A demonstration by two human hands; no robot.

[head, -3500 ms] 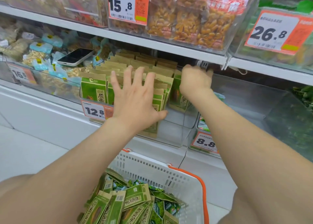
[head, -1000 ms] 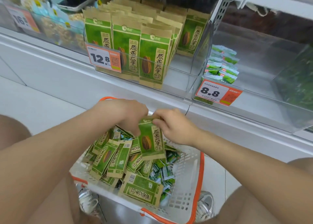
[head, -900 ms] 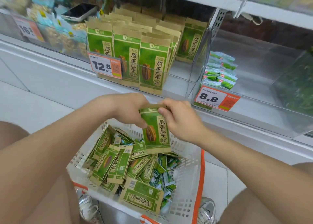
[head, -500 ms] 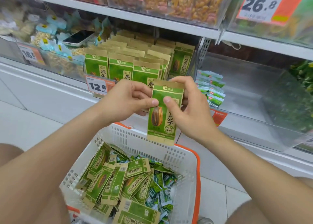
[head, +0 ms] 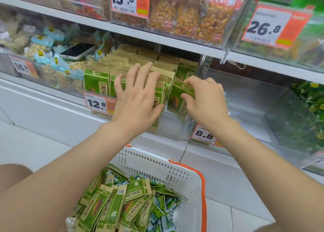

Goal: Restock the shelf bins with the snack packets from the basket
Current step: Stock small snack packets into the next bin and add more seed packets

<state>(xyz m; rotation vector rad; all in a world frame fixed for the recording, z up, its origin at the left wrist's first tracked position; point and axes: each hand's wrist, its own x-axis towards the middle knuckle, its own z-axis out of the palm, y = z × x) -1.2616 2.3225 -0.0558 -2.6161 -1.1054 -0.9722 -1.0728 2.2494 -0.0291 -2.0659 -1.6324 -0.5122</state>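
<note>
Store shelf [head: 35, 89]: clear bin [head: 175, 128] tagged 12.8 held standing rows [head: 98, 81] of green packets; basket [head: 157, 160] with more below. Right hand [head: 206, 100] pinched one packet [head: 175, 100] by its top edge, long axis upright, slightly tilted, at the bin's right end, just beside the rows. Left hand [head: 138, 95] lay flat, fingers spread, pressed on the rows, probably to keep a slot open for it.

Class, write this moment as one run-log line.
step: packet into bin | left hand: flat against packet row | right hand: pinching packet at row's right | basket: not empty
</note>
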